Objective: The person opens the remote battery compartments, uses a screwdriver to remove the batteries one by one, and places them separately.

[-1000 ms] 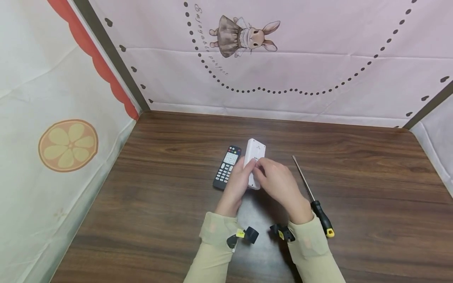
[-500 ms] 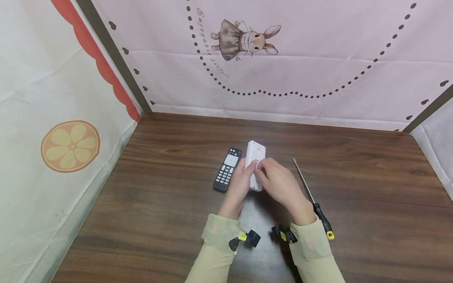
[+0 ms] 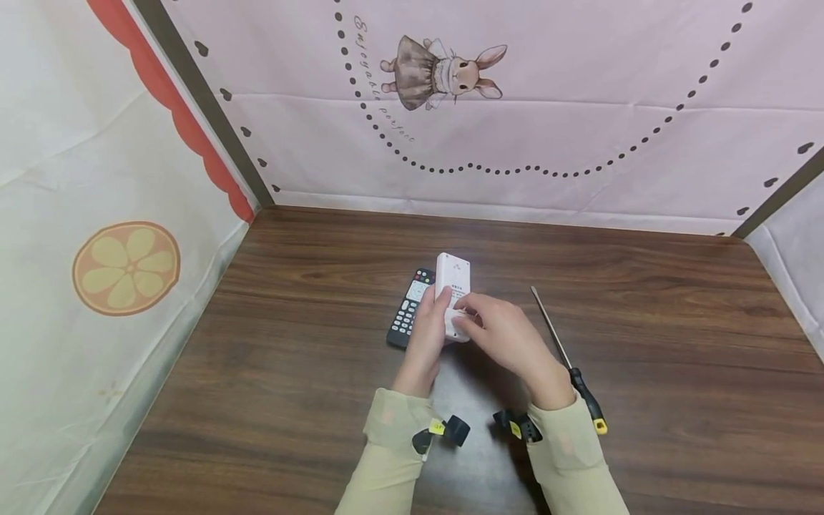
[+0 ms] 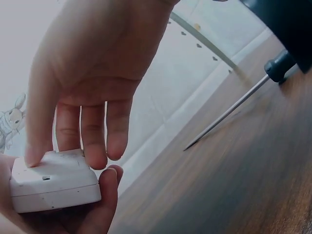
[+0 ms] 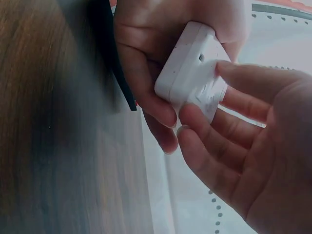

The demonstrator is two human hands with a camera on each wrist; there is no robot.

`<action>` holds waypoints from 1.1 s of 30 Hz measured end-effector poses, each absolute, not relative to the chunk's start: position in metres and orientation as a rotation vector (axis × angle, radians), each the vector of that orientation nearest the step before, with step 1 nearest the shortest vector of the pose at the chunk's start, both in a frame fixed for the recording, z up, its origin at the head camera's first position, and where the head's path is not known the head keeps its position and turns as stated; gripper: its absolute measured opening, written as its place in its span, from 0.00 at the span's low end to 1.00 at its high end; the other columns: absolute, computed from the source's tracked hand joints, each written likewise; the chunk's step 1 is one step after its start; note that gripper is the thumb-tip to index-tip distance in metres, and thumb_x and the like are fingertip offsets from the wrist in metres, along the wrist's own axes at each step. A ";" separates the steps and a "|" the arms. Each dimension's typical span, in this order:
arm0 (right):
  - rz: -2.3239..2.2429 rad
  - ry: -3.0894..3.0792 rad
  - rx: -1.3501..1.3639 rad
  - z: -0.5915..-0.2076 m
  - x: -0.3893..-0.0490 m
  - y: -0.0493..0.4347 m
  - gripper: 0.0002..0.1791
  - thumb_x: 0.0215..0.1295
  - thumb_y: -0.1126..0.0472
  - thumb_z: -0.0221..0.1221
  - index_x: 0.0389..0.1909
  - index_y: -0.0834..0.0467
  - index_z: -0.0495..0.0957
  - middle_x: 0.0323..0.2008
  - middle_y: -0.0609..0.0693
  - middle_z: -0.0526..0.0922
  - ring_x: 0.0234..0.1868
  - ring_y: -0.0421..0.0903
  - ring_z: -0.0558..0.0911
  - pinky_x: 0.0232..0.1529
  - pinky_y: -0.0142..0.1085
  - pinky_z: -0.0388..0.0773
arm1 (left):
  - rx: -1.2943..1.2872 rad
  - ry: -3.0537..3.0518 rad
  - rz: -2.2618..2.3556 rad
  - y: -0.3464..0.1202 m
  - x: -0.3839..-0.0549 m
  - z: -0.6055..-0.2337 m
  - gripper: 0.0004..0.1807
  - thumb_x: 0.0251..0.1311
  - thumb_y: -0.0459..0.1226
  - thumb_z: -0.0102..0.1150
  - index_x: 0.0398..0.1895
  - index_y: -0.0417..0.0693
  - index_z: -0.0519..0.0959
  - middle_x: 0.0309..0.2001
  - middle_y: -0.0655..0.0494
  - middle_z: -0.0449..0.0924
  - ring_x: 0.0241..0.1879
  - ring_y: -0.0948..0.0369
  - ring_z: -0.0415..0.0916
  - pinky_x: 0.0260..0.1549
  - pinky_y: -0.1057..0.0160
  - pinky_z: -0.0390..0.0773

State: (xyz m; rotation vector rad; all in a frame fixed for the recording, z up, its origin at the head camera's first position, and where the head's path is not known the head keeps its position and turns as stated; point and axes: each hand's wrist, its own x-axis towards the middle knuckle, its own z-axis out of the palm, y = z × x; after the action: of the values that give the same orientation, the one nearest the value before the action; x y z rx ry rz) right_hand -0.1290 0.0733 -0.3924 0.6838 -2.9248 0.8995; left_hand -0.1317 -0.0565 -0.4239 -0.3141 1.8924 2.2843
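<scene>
A slim white remote control with small print on its upward face is held above the table. My left hand grips it along its left side, thumb on top and fingers underneath. My right hand is at its lower end. In the right wrist view, the right thumb touches the white face and the bent fingers meet the edge. A small hole shows in the near end of the white remote control in the left wrist view. Part of its face is hidden by the right fingers.
A black remote control with pale buttons lies just left, partly behind the left hand. Right of the right hand lies a screwdriver with a black and yellow handle. Printed cloth walls border the wooden table.
The white remote control has shifted slightly left and covers more of the black one. My right fingers have slid toward its lower end and spread a little, uncovering more of the print.
</scene>
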 end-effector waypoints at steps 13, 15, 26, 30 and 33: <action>0.914 -2.930 0.604 -0.383 -0.135 0.100 0.08 0.57 0.54 0.59 0.35 0.52 0.75 0.27 0.43 0.78 0.27 0.41 0.74 0.30 0.35 0.71 | -0.279 1.730 2.348 -0.055 -0.128 -0.407 0.21 0.68 0.43 0.35 0.61 0.46 0.59 0.36 0.47 0.75 0.34 0.51 0.77 0.32 0.52 0.78; 0.915 -2.948 0.581 -0.384 -0.136 0.105 0.08 0.58 0.54 0.59 0.36 0.52 0.76 0.27 0.44 0.78 0.27 0.41 0.74 0.30 0.35 0.71 | -0.265 1.691 2.363 -0.055 -0.131 -0.414 0.21 0.68 0.44 0.35 0.61 0.47 0.59 0.37 0.45 0.76 0.38 0.45 0.76 0.34 0.48 0.77; 1.012 -3.096 0.465 -0.396 -0.139 0.123 0.10 0.58 0.62 0.58 0.41 0.57 0.76 0.28 0.49 0.80 0.24 0.40 0.76 0.26 0.34 0.73 | -0.268 1.665 2.368 -0.053 -0.134 -0.430 0.19 0.66 0.43 0.41 0.58 0.51 0.60 0.46 0.33 0.72 0.41 0.42 0.75 0.33 0.47 0.77; 0.937 -3.150 0.341 -0.399 -0.139 0.126 0.10 0.59 0.61 0.57 0.42 0.59 0.76 0.29 0.49 0.80 0.23 0.38 0.76 0.27 0.35 0.72 | -0.252 1.666 2.366 -0.051 -0.134 -0.430 0.20 0.65 0.41 0.42 0.60 0.50 0.59 0.49 0.33 0.69 0.39 0.44 0.77 0.32 0.48 0.77; 0.894 -3.170 0.243 -0.399 -0.139 0.129 0.10 0.59 0.62 0.57 0.41 0.61 0.76 0.24 0.48 0.80 0.22 0.38 0.76 0.28 0.37 0.70 | -0.244 1.672 2.352 -0.051 -0.132 -0.423 0.21 0.66 0.40 0.42 0.61 0.49 0.57 0.50 0.33 0.68 0.39 0.45 0.77 0.33 0.48 0.77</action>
State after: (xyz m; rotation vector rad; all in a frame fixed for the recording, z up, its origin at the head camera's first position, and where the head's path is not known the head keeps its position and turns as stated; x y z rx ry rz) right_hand -0.1395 0.1289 -0.3991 0.2430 -3.1703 0.8940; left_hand -0.1319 -0.0507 -0.4230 -0.2436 1.6718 2.3522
